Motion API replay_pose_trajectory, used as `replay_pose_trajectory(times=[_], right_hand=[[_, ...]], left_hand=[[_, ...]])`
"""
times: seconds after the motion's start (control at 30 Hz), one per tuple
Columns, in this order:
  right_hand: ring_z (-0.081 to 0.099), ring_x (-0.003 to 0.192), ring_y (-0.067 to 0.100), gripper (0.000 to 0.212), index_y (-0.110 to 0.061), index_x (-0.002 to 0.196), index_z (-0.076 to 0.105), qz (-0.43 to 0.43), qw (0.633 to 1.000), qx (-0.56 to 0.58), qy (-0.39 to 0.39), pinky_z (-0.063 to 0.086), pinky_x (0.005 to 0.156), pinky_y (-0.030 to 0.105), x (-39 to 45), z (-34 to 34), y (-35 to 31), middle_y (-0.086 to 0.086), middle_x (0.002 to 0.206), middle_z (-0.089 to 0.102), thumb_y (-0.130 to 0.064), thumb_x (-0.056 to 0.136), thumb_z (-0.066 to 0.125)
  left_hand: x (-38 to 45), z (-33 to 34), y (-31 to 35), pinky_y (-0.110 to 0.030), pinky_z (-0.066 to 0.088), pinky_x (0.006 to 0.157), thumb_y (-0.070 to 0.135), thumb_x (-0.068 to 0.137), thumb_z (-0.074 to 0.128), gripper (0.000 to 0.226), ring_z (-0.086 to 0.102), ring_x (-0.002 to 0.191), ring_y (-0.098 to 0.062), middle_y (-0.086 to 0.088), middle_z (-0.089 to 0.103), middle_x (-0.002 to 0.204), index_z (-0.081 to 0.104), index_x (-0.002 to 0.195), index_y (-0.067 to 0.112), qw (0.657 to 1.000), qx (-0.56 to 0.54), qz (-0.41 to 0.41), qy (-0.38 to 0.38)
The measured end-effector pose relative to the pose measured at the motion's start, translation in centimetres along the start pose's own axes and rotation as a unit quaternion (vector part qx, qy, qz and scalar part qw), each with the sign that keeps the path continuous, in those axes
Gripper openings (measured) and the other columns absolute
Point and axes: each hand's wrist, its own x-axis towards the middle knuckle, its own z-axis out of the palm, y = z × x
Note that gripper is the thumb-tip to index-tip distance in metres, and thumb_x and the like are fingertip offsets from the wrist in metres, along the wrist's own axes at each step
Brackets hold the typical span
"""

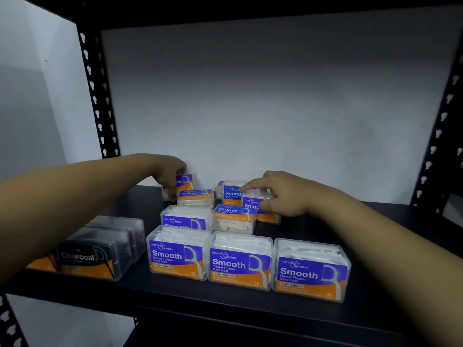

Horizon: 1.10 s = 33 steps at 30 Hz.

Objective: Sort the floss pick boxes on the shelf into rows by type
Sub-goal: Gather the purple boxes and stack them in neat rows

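Observation:
Three clear Smooth boxes (310, 270) with blue and orange labels stand in a row at the black shelf's front edge (200, 296). A further Smooth box (185, 217) stands behind the left one. Dark Charcoal boxes (87, 256) line up at the left. Round boxes (233, 217) lie flat mid-shelf, with another Round box (231, 194) upright behind. At the back, my left hand (170, 179) grips a tilted Smooth box (186, 182). My right hand (283, 194) holds another Smooth box (253, 205), fingers on top, thumb on its front.
Black perforated uprights (97, 96) frame the shelf at left and right (441, 126). A white wall (263, 96) closes the back. Bare black shelf surface (325, 221) lies to the right of the boxes.

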Motion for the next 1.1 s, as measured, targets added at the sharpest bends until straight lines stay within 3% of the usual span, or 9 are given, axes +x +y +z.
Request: replay_pose_trajectory(times=[0.23,0.4,0.5,0.7,0.77,0.83,0.93,1.1], right_hand=[[0.061,0.113,0.019,0.058,-0.042,0.139,0.049,-0.009,1.000,0.007,-0.018,0.058,0.089,0.034,-0.3,0.0,-0.1,0.001,0.138,0.059,-0.035,0.090,0.078],[0.066,0.105,0.022,0.057,-0.044,0.127,0.045,0.004,1.000,-0.009,-0.025,0.060,0.087,0.044,-0.5,0.0,-0.3,0.003,0.130,0.064,-0.037,0.084,0.083],[0.067,0.102,0.021,0.060,-0.042,0.122,0.042,0.024,0.999,-0.010,-0.041,0.061,0.086,0.043,-0.6,-0.1,-0.5,0.001,0.129,0.065,-0.035,0.081,0.085],[0.063,0.106,0.017,0.077,-0.043,0.140,0.040,0.067,0.995,-0.018,-0.070,0.057,0.083,0.031,-1.0,-0.3,-0.9,-0.002,0.132,0.057,-0.038,0.080,0.087],[0.063,0.108,0.019,0.078,-0.043,0.143,0.041,0.082,0.993,-0.015,-0.080,0.061,0.086,0.037,-1.0,-0.2,-1.0,-0.001,0.135,0.056,-0.040,0.079,0.087],[0.067,0.104,0.025,0.076,-0.042,0.142,0.043,0.104,0.990,0.010,-0.090,0.066,0.076,0.044,-1.1,-0.2,-1.0,0.001,0.133,0.055,-0.037,0.080,0.086],[0.073,0.093,0.030,0.072,-0.040,0.141,0.043,0.121,0.988,0.028,-0.096,0.066,0.061,0.044,-1.4,-0.3,-1.3,0.001,0.126,0.055,-0.031,0.083,0.085],[0.070,0.096,0.029,0.067,-0.041,0.136,0.044,0.110,0.990,0.013,-0.086,0.066,0.060,0.041,-1.6,-0.7,-1.5,0.001,0.126,0.055,-0.032,0.083,0.084]], left_hand=[[-0.2,0.5,0.2,-0.036,0.052,0.099,0.022,0.071,0.091,0.082,0.059,0.120,-0.026,-0.010,0.058,0.137,0.044,0.137,0.014,0.999,-0.033,0.022,0.019],[-0.4,0.6,0.6,-0.036,0.050,0.103,0.015,0.076,0.088,0.080,0.057,0.126,-0.029,-0.011,0.056,0.142,0.044,0.143,0.013,0.999,-0.024,0.039,0.018],[-0.6,0.8,0.9,-0.037,0.049,0.104,0.013,0.081,0.083,0.075,0.056,0.128,-0.029,-0.011,0.054,0.144,0.043,0.144,0.011,0.999,-0.025,0.038,0.011],[-1.5,0.3,0.4,-0.045,0.060,0.092,0.015,0.079,0.084,0.063,0.064,0.111,-0.028,-0.011,0.061,0.130,0.044,0.128,0.018,0.999,-0.030,0.037,0.013],[-2.3,-0.6,0.2,-0.046,0.061,0.088,0.015,0.079,0.083,0.057,0.064,0.107,-0.028,-0.006,0.061,0.122,0.044,0.120,0.023,0.997,-0.049,0.046,0.026],[-2.9,-1.5,-0.1,-0.046,0.061,0.087,0.020,0.076,0.084,0.054,0.064,0.104,-0.026,-0.004,0.063,0.118,0.051,0.119,0.025,0.994,-0.074,0.062,0.053],[-4.1,-2.8,0.1,-0.041,0.060,0.085,0.025,0.069,0.081,0.062,0.063,0.103,-0.023,-0.002,0.064,0.121,0.059,0.126,0.030,0.987,-0.114,0.083,0.076],[-6.5,-4.5,2.2,-0.025,0.055,0.077,0.027,0.065,0.073,0.067,0.065,0.104,-0.019,0.006,0.065,0.119,0.060,0.131,0.034,0.963,-0.210,0.152,0.079]])
